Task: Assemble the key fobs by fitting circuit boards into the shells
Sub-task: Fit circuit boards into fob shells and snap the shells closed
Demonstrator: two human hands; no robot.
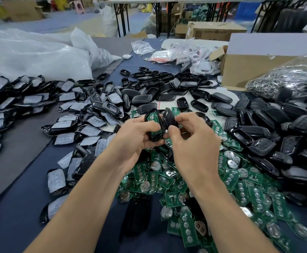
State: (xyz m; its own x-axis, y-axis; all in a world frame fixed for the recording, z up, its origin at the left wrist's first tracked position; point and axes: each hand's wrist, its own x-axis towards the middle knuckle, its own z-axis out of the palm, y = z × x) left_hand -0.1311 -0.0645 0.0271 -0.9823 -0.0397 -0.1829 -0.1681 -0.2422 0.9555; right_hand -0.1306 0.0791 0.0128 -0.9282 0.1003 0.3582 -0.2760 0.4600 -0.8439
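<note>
Over the heap of circuit boards (185,179) by the near edge of the table (12,216), the left hand (136,136) curled its fingers round a black shell half (151,118) with a green board seated inside, long axis running away from the person, open face turned up and rightward. The right hand (194,141) pinched the cover half (169,118) on edge against it. Closing seemed in hand, and it likely called for swinging the cover flat, edges aligned, then pressing; loose shells (158,84) lay toward the far edge.

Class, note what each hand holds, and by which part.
Left hand grips a board-fitted shell by its lower end; right hand pinches a black cover by its lower edge.
</note>
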